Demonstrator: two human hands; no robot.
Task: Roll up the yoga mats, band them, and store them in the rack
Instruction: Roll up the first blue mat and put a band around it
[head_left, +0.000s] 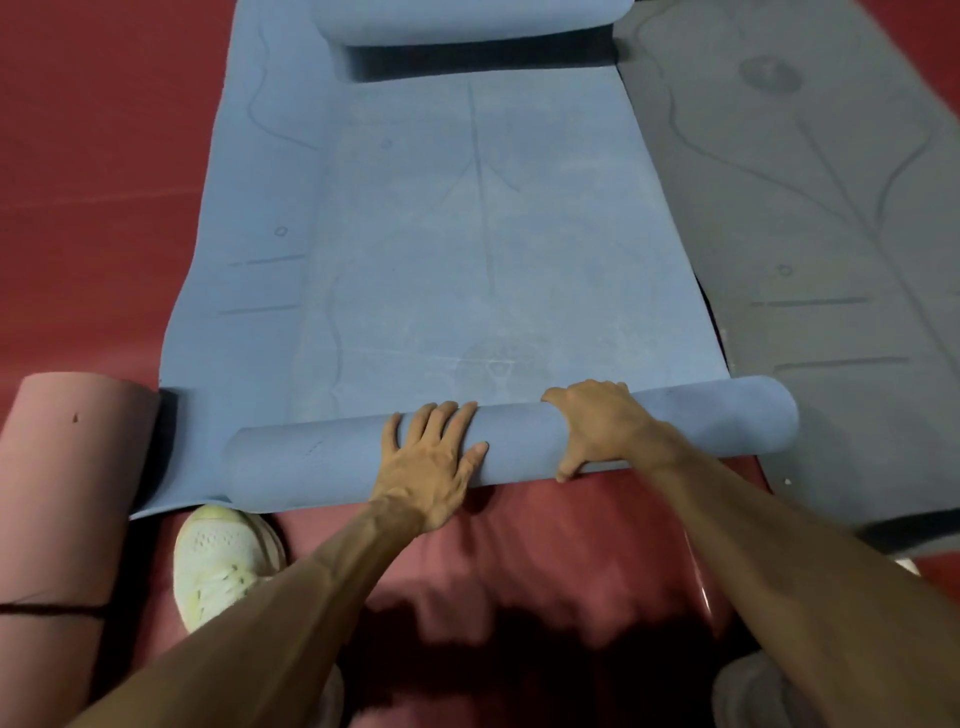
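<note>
Grip of right hand (597, 421) curled round blue mat roll (519, 441), left hand (431, 460) pressed flat on it, fingers spread

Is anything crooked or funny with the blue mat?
Yes. The blue roll under the left hand and right hand sits slanted: its right end lies farther up the blue mat than its left end. A second roll sits at the mat's far end, so both ends look rolled.

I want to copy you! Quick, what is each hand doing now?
Left hand: open, pressing flat on the blue mat roll.
Right hand: gripping the blue mat roll.
</note>
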